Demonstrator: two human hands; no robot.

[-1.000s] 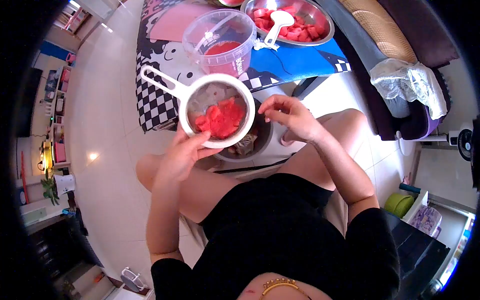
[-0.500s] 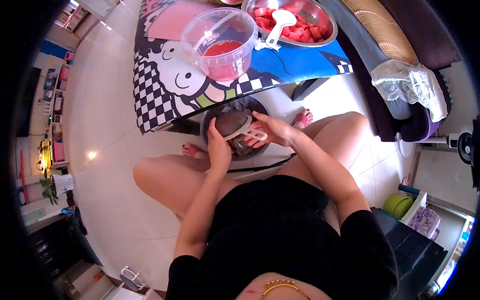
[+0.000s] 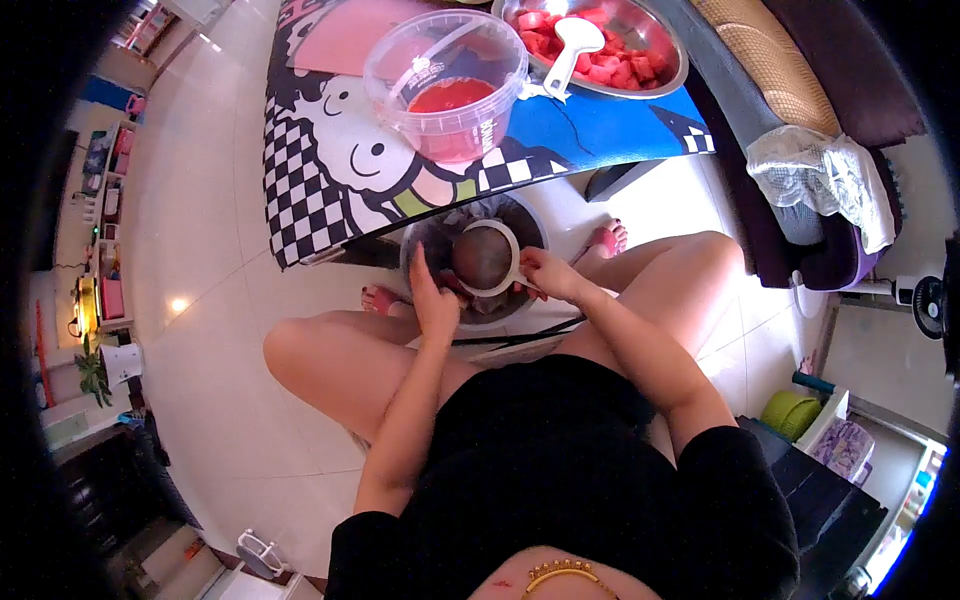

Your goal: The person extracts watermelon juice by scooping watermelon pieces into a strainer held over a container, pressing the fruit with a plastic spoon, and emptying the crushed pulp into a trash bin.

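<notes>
A white-rimmed strainer is over a lined bin on the floor between my feet. My right hand is closed on the strainer's handle side. Just left of the strainer, my left hand is upright with its fingers stretched out. The mesh looks dark, and no red pulp shows on it. On the table above stands a clear plastic bucket with red liquid inside. Beside it is a metal bowl of red fruit chunks, with a white scoop across its rim.
The table has a checkered, cartoon-printed cover, and its edge overhangs the back of the bin. A pink sheet lies on it. At right are a dark sofa with a white cloth and a small fan.
The strainer has gone from beside the bucket down over the bin, and the red pulp no longer shows in it. My left hand has let go; my right hand has taken hold.
</notes>
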